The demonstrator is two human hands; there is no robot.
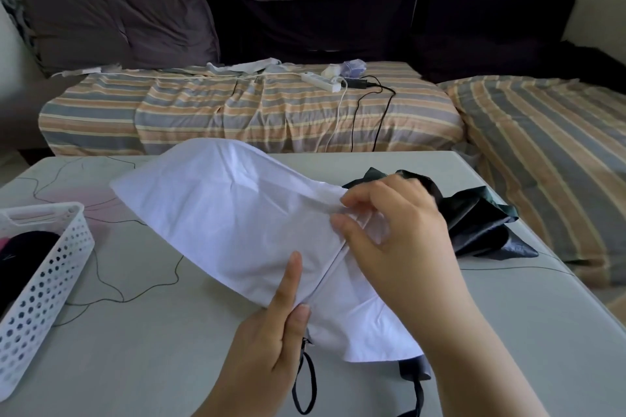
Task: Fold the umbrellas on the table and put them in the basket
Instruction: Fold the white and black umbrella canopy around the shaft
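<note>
- White umbrella [220,213] lies mid-bench, canopy loose and billowed, spread from centre toward far left; handle end w/ black wrist strap [306,382] points at near edge.
- Left hand [267,342] pinches canopy fabric at a rib seam, index finger straight along the cloth, thumb pressing against it.
- Right hand [393,234]: fingers [338,222] curled, grasping a pleat of white fabric further up the same seam.
- Step, as I judge it: gathering panels round the shaft; folding not yet done, strap not wrapped.
- Risk 1: thin cloth looks slippery; if either pinch lets go, pleats prob. spring back out and canopy billows again.
- Risk 2: fabric caught over a rib could crease wrong or snag if pulled hard.
- Risk 3: right forearm hangs just over the dark umbrella [481,223], crumpled at the bench's right side; a wide sweep could shove it toward that edge.
- Risk 4: a thin black line [111,284], cord or mark, can't tell, loops over the bench between umbrella and basket.
- Basket [50,267], white perforated plastic, sits at left edge, near side; dark items + a bit of pink already inside, so room may be tight.
- Bench [142,359]: pale grey, smooth, faint pink tint far left.
- Beyond: sofa [237,112] w/ striped cover, dark cushions [118,27] behind, white power strip [320,81] + cables on it, plain light wall.
</note>
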